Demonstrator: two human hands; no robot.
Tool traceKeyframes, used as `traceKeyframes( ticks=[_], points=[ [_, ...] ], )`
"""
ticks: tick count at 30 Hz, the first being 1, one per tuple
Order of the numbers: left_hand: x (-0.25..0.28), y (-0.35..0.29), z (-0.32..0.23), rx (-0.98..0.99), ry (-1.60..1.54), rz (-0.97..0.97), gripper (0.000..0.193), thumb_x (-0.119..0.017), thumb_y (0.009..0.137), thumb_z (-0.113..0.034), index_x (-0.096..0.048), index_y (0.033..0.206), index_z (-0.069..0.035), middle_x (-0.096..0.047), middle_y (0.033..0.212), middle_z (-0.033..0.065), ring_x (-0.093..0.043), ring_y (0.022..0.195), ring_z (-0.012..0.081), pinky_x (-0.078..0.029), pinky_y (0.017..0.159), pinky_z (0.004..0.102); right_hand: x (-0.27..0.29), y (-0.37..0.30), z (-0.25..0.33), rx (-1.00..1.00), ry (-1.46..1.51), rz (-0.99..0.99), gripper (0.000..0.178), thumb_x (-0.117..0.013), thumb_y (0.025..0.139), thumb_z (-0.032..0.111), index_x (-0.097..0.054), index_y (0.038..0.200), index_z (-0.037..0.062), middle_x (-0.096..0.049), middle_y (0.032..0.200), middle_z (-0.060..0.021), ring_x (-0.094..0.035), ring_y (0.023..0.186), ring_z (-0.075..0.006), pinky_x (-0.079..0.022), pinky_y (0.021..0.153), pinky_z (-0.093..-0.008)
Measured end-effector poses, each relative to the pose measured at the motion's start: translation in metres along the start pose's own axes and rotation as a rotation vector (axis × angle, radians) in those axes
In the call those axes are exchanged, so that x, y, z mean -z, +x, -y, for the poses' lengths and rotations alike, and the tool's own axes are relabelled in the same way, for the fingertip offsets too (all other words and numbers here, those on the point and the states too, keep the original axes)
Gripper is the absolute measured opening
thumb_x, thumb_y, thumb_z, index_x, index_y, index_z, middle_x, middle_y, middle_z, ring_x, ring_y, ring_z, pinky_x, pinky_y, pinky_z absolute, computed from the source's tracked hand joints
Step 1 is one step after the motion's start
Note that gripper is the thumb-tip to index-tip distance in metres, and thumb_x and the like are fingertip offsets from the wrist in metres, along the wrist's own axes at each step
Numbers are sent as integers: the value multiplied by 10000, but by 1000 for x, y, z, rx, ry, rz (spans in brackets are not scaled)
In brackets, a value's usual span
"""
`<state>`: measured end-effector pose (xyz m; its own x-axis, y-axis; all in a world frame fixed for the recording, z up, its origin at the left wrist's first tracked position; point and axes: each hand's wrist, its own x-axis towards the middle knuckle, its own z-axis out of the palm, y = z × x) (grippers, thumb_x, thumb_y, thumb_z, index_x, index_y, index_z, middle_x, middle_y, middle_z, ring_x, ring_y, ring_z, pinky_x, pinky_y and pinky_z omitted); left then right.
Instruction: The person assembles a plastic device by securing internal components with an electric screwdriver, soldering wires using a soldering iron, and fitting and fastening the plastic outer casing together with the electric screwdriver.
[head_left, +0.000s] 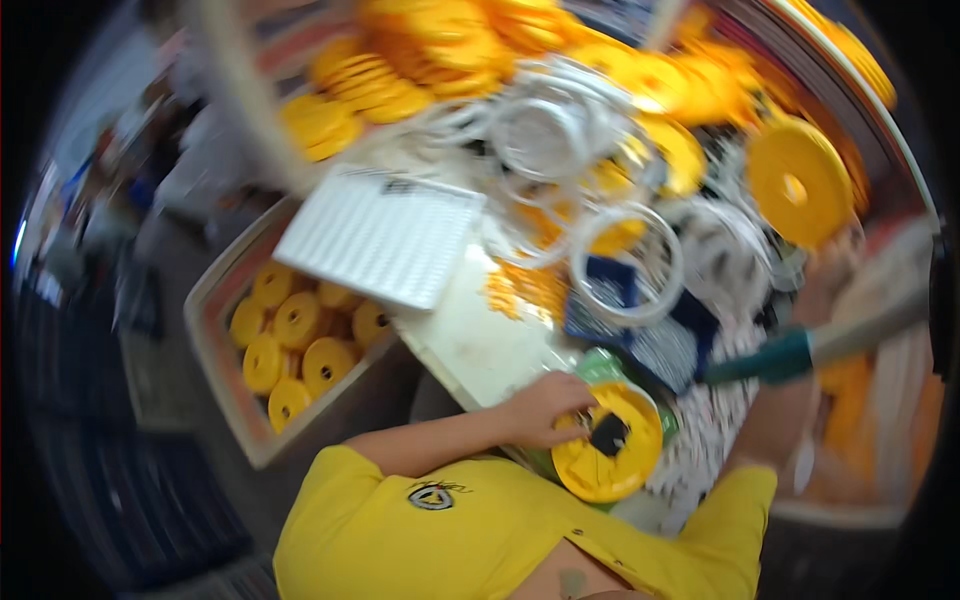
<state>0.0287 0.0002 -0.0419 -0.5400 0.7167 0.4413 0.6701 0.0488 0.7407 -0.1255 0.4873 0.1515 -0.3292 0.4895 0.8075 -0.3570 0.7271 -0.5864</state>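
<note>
Close to my body lies a yellow round reel part (570, 468), open side up, with a black square piece (609, 435) at its middle. It rests on a green fixture (602, 368). My left hand (552, 408) reaches over its left side, fingers pinched at something small that I cannot make out. My right arm stretches far out to the right. There my right hand (838, 258), blurred by motion, grips the lower edge of a yellow disc with a centre hole (820, 185), raised beside the heap.
Yellow discs (440, 45) are heaped at the back, with white rings (627, 265) before them. A white ribbed tray (380, 235) overlaps a bin (215, 345) of yellow reels on the left. Blue boxes (665, 350) and a teal-and-grey bar (770, 358) are at the right.
</note>
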Motion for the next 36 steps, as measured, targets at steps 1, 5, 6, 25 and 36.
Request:
traceKeyframes(
  ticks=[1, 5, 6, 25, 36],
  points=[
    [4, -3, 2, 33, -4, 8, 376, -734, 828, -250, -637, 1142, -67, -626, 1101, 138, -562, 1104, 354, -425, 959, 460, -3, -40, 64, 252, -821, 41, 641, -804, 786, 259, -559, 1321, 7, -621, 1289, -143, -612, 1165, -300, -501, 1007, -336],
    [0, 9, 0, 51, -70, -11, 356, -712, 815, -162, -633, 1144, -49, -623, 1138, 162, -559, 1164, 353, -422, 1019, 451, 37, -35, 73, -270, 122, -274, 403, -699, 921, 258, -600, 1243, 38, -672, 1151, -147, -650, 1050, -284, -518, 945, -348],
    [1, 14, -1, 15, -101, 47, 356, -712, 815, -162, -633, 1144, -49, -623, 1138, 162, -559, 1164, 353, -422, 1019, 451, 58, -38, 45, -234, 533, -365, 307, -648, 970, 246, -626, 1202, 45, -682, 1112, -135, -658, 1017, -267, -527, 921, -355],
    [28, 8, -59, 523, -1857, 292, 718, -369, 1059, -521, -295, 1550, -2, -428, 1546, 191, -448, 1416, 319, -353, 1177, 466, 97, -268, 269, 416, 477, 142, 532, -416, 1009, 581, -410, 743, 120, -322, 633, -1, -319, 593, -165, -290, 593, -368],
    [74, -56, -48, 331, -1879, -377, 890, -401, 983, -660, -265, 1560, 3, -429, 1513, 266, -503, 1328, 437, -402, 1122, 542, 36, -291, 272, 629, 388, 733, 375, -661, 845, 311, -405, 657, 113, -440, 637, -4, -480, 557, -207, -379, 556, -331]
  ],
)
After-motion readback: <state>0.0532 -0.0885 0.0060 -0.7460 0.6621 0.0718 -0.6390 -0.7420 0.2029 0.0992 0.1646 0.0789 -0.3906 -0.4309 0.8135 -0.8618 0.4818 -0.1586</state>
